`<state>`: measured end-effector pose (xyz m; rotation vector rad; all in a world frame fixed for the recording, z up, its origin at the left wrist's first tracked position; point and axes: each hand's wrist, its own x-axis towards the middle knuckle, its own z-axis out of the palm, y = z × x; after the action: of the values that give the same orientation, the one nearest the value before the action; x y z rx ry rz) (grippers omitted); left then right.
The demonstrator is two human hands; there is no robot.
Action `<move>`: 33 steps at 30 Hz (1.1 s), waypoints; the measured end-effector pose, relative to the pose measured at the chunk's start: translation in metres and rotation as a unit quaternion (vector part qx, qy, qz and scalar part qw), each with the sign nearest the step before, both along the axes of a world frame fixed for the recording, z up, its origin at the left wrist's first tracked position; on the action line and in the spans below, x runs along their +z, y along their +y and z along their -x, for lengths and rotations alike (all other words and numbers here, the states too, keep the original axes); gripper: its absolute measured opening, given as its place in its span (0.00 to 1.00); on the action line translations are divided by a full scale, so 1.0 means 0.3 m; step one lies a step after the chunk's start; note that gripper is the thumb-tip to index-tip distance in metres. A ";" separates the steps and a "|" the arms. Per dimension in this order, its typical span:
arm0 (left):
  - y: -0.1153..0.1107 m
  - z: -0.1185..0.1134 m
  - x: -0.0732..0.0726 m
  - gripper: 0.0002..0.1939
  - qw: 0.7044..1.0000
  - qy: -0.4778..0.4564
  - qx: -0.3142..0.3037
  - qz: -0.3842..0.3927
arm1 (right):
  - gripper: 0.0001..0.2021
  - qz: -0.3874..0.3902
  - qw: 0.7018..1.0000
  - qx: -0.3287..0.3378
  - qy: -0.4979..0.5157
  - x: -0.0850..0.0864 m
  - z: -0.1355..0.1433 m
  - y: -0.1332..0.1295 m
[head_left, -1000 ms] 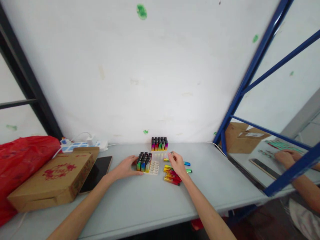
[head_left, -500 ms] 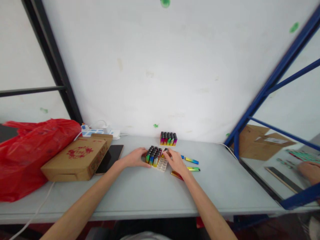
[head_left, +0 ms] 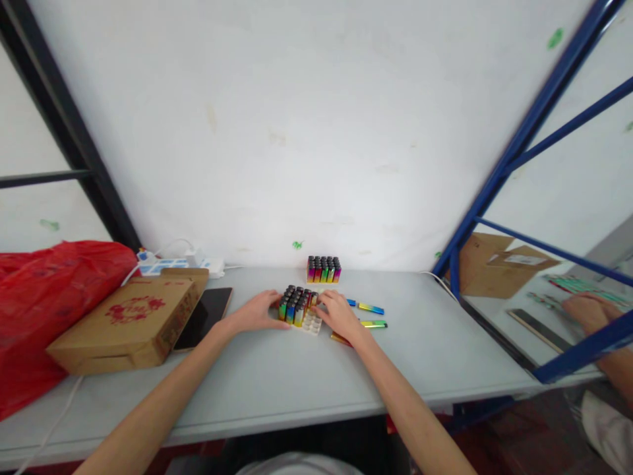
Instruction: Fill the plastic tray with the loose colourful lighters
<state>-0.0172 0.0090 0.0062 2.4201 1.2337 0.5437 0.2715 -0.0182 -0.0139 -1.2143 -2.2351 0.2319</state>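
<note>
A pale tray (head_left: 311,325) with round holes lies on the table, its left part filled with upright shiny lighters (head_left: 298,305) with dark tops. My left hand (head_left: 260,311) curves round the tray's left side, thumb at the front corner and fingers behind, gripping it against the lighters. The fingers of my right hand (head_left: 339,313) are closed on a lighter (head_left: 314,299) at the back of the filled rows; the fingertips partly hide it. Loose lighters lie right of that hand: a blue one (head_left: 370,308), a yellow-green one (head_left: 374,324) and a partly covered orange-red one (head_left: 340,338).
A full block of lighters (head_left: 324,269) stands by the wall. To the left are a cardboard box (head_left: 133,316), a dark flat tablet-like slab (head_left: 204,318), a power strip (head_left: 163,266) and a red bag (head_left: 74,297). Beyond the blue frame (head_left: 494,181), another person's hands (head_left: 588,311) work.
The view has shifted and tilted slightly. My right hand has lowered a lighter into the tray beside the filled rows. My left hand keeps its place at the tray.
</note>
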 end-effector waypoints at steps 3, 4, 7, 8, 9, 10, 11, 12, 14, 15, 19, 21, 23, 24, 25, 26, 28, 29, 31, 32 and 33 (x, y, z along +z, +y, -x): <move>-0.004 -0.003 0.009 0.37 1.000 -0.004 0.004 0.001 | 0.13 0.002 0.999 0.007 0.043 0.027 -0.040 -0.023; -0.006 -0.003 0.011 0.37 1.000 -0.006 0.003 0.003 | 0.16 -0.004 0.998 0.002 0.063 0.036 -0.072 -0.027; -0.007 -0.005 0.013 0.37 1.000 -0.004 0.001 0.008 | 0.17 -0.033 0.993 -0.063 0.090 0.051 -0.223 -0.029; -0.006 -0.006 0.012 0.37 1.000 -0.002 0.002 0.007 | 0.16 -0.039 0.992 -0.088 0.087 0.051 -0.285 -0.028; -0.005 -0.006 0.009 0.36 1.000 -0.003 0.003 0.003 | 0.15 -0.041 0.990 -0.109 0.077 0.049 -0.348 -0.028; -0.002 -0.006 0.006 0.36 1.000 -0.004 0.006 -0.003 | 0.14 -0.040 0.989 -0.127 0.061 0.044 -0.407 -0.028; 0.000 -0.005 0.002 0.35 1.000 -0.005 0.008 -0.008 | 0.14 -0.031 0.989 -0.138 0.044 0.036 -0.461 -0.031; 0.003 -0.004 -0.002 0.35 1.000 -0.006 0.008 -0.010 | 0.14 -0.020 0.988 -0.149 0.030 0.027 -0.507 -0.036; 0.008 -0.002 -0.009 0.35 1.000 -0.007 0.007 -0.011 | 0.14 0.006 0.987 -0.162 0.001 0.005 -0.570 -0.049; 0.010 -0.001 -0.012 0.35 1.000 -0.007 0.005 -0.010 | 0.13 0.018 0.986 -0.163 -0.010 -0.005 -0.588 -0.055; 0.014 0.000 -0.017 0.38 1.000 -0.006 -0.001 -0.009 | 0.08 0.029 0.988 -0.153 0.000 -0.033 -0.599 -0.065; 0.013 0.000 -0.016 0.38 1.000 -0.002 0.000 -0.009 | 0.09 0.027 0.986 -0.157 0.040 -0.037 -0.588 -0.061; 0.010 -0.001 -0.013 0.37 1.000 0.003 0.003 -0.009 | 0.12 0.032 0.983 -0.161 0.080 -0.038 -0.574 -0.053; 0.008 -0.002 -0.011 0.36 1.000 0.005 0.003 -0.009 | 0.14 0.036 0.981 -0.162 0.103 -0.037 -0.566 -0.048; 0.006 -0.002 -0.009 0.36 1.000 0.006 0.002 -0.008 | 0.17 0.041 0.977 -0.163 0.130 -0.035 -0.556 -0.043; 0.004 -0.003 -0.007 0.35 1.000 0.005 0.001 -0.008 | 0.19 0.047 0.971 -0.165 0.164 -0.032 -0.545 -0.038; -0.001 -0.003 -0.003 0.36 1.000 0.002 -0.001 -0.008 | 0.24 0.064 0.949 -0.168 0.259 -0.020 -0.520 -0.027; -0.003 -0.004 -0.002 0.36 1.000 0.000 -0.001 -0.009 | 0.27 0.071 0.934 -0.166 0.308 -0.011 -0.504 -0.022; -0.005 -0.004 0.000 0.38 1.000 -0.001 0.002 -0.007 | 0.31 0.074 0.903 -0.158 0.392 0.016 -0.470 -0.012; -0.006 -0.004 0.000 0.38 1.000 0.000 0.004 -0.005 | 0.33 0.071 0.890 -0.153 0.424 0.033 -0.451 -0.008; -0.006 -0.004 0.000 0.38 1.000 0.001 0.005 -0.004 | 0.33 0.066 0.878 -0.150 0.449 0.052 -0.431 -0.003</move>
<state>-0.0161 0.0071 0.0062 2.4231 1.2476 0.5506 0.4006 -0.0190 0.0018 -1.1652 -1.2263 0.6740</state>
